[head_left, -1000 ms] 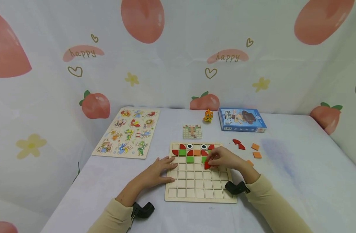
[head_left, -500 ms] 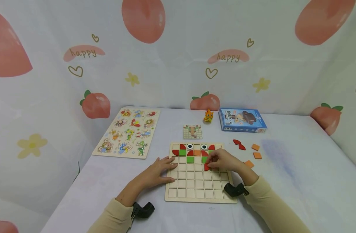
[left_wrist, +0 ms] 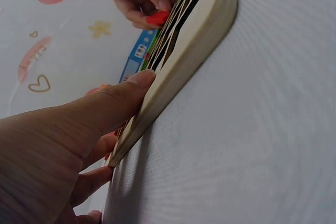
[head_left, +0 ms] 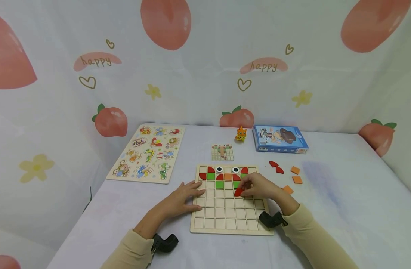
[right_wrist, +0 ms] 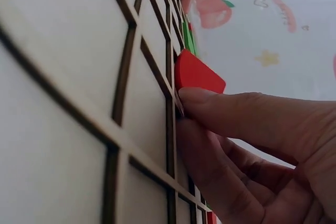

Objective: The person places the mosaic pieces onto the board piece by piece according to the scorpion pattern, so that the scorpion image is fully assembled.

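A wooden grid board (head_left: 220, 213) lies in the middle of the table, with red, green and orange pieces and two eye discs in its far rows. My right hand (head_left: 258, 185) pinches a red quarter-circle tile (head_left: 238, 192) between thumb and fingers over the board's right half. In the right wrist view this red tile (right_wrist: 198, 73) is tilted against the grid bars, thumb on its near edge. Fingers spread, my left hand (head_left: 181, 200) rests on the board's left edge. The left wrist view has its thumb (left_wrist: 118, 100) on the rim.
Two red tiles (head_left: 276, 167) and several orange squares (head_left: 297, 179) lie right of the board. Behind it are a small pattern card (head_left: 222, 152), an orange figurine (head_left: 240, 134) and a blue box (head_left: 280, 139). An insect puzzle board (head_left: 145, 153) lies at the back left.
My right hand has shifted slightly, turning the red tile, which now points more toward the left and nearer side. The left hand stays at the board's edge.
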Tool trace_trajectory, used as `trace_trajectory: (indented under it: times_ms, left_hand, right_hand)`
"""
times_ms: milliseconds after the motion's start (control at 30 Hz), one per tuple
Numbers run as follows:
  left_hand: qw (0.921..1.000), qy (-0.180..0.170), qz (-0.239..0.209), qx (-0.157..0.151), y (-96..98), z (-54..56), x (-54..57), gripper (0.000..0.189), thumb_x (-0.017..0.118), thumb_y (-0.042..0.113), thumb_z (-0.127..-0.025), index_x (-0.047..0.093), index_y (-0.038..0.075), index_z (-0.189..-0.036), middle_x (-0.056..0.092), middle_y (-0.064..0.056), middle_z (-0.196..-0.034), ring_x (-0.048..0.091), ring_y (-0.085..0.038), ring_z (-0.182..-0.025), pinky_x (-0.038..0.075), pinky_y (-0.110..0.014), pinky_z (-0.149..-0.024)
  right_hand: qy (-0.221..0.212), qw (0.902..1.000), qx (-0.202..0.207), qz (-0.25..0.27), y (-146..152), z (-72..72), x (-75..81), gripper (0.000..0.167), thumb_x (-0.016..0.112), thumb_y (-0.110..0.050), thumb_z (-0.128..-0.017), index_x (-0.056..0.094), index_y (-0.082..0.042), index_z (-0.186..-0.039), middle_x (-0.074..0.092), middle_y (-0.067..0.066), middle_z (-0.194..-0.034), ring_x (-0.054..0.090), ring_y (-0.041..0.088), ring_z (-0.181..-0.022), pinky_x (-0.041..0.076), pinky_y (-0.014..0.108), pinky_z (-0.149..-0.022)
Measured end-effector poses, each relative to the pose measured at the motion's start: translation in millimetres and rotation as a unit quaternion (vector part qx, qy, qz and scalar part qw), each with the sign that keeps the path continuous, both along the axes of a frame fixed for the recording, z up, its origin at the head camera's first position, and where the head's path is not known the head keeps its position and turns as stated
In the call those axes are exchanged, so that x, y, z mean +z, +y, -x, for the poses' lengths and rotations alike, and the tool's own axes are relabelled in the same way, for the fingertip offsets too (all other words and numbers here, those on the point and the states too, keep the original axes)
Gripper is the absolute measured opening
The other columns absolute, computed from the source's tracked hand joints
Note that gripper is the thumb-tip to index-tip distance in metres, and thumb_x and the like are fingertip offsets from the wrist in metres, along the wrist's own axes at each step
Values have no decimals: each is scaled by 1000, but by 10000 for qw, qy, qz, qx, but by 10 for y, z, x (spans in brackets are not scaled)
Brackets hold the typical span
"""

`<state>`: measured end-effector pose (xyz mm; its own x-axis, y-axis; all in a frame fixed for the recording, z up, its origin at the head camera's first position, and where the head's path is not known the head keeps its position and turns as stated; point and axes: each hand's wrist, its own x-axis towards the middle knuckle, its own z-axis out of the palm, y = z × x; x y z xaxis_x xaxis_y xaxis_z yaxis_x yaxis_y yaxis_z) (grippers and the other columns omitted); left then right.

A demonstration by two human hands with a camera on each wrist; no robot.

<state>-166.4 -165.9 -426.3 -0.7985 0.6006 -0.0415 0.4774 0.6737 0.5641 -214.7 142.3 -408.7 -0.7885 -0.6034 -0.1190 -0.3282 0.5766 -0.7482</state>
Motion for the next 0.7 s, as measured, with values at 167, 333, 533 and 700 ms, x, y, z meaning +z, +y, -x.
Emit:
trace_trajectory:
  times_ms: [167,333,533,700]
  left_hand:
    - [10000,35,41,26,6,6,2,59,67,37,-84,52,8,-133,33,-10,-151,22,-31,-142,10,-57,-115]
    - [10000,33,44,55,12,6,7,59,67,38,-83,53,8,-133,33,-11,-150,22,-31,-142,10,-57,-115]
    - [9999,-60,14,79,14,-2,24,59,66,38,-84,52,9,-133,32,-10,-151,21,-31,-143,9,-56,-116]
    - [9999,-69,19,80,15,-3,24,59,67,37,-84,52,9,-133,32,-11,-151,21,-32,-143,9,-56,-116]
  right_hand:
    - [111,9999,120,-38,13,4,3,9,69,-8,-82,69,-2,-89,64,2,-79,52,11,-71,47,21,-62]
    - [-142,9996,234,71,33,8,44,14,65,-13,-86,68,-2,-93,65,3,-82,53,12,-73,49,22,-67]
    - [-272,9993,205,120,62,20,66,15,63,-10,-87,66,1,-96,66,6,-81,55,10,-70,49,21,-66]
    - [-204,9993,138,275,74,7,83,19,64,-13,-87,68,3,-97,68,7,-82,56,9,-70,50,22,-64]
